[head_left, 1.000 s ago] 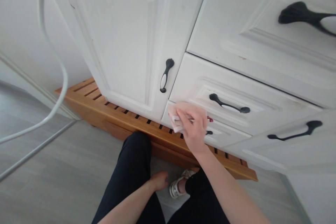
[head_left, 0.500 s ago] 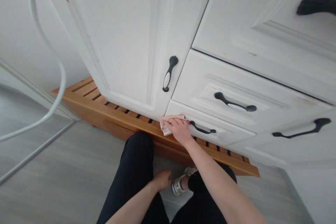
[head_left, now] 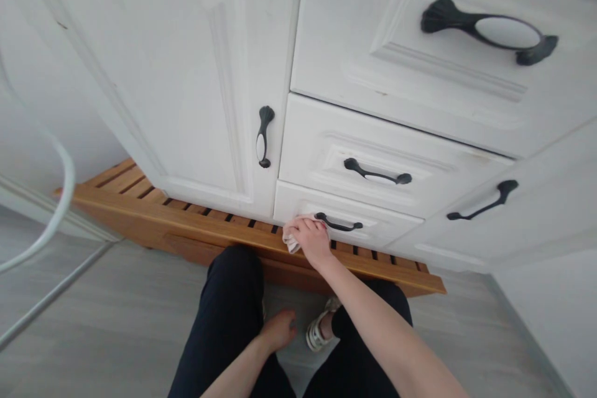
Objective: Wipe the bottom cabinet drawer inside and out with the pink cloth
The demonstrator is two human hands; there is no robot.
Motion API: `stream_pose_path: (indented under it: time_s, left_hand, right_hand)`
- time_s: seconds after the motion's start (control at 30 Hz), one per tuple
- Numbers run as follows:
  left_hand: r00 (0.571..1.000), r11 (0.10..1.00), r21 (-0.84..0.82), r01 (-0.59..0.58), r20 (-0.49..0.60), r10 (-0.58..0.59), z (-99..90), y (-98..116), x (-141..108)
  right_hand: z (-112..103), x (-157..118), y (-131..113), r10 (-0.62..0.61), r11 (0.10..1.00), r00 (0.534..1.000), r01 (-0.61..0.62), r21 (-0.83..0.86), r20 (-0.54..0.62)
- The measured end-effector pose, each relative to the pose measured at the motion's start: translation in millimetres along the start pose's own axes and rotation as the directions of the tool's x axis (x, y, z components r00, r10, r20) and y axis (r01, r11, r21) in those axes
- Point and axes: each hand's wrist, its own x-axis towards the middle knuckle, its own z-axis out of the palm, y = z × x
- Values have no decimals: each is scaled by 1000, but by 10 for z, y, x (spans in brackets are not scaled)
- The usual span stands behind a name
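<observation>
My right hand presses a crumpled pale pink cloth against the lower left of the bottom drawer, where it meets the slatted wooden bench. Its fingers are bent over the cloth, which is partly hidden beneath them. Just right of the fingers is the drawer's dark handle. My left hand hangs low between my knees, away from the cabinet. Its fingers are loosely bent and a little apart, with nothing visible in them.
Above the bench rises a white cabinet door with a dark upright handle. More drawers with protruding handles sit to its right. A white hose or cable loops at the left. My knees are close to the bench edge.
The view has shifted, so the cabinet appears further left and the upper drawer handle shows whole. The cloth is more bunched under my right hand, still beside the bottom handle.
</observation>
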Motion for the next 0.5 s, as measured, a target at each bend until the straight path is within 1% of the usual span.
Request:
stream_pose_path:
  time_s: [0.13, 0.3, 0.4, 0.5]
  left_hand:
    - [1000, 1000, 0, 13, -12, -13, -20, -3, 9]
    - [1000, 999, 32, 15, 20, -16, 60, -59, 119]
    - [999, 998, 62, 0, 48, -3, 113, -96, 152]
    - [998, 996, 86, 14, 55, -19, 120, -114, 143]
  right_hand:
    - [-65, -545, 467, 110, 993, 994, -109, -43, 13]
    - [-191, -1202, 1100, 179, 980, 982, -173, -98, 58]
    - [-270, -1466, 1351, 214, 973, 974, -206, -103, 78]
    - [-285, -1657, 1486, 273, 960, 959, -267, -88, 71]
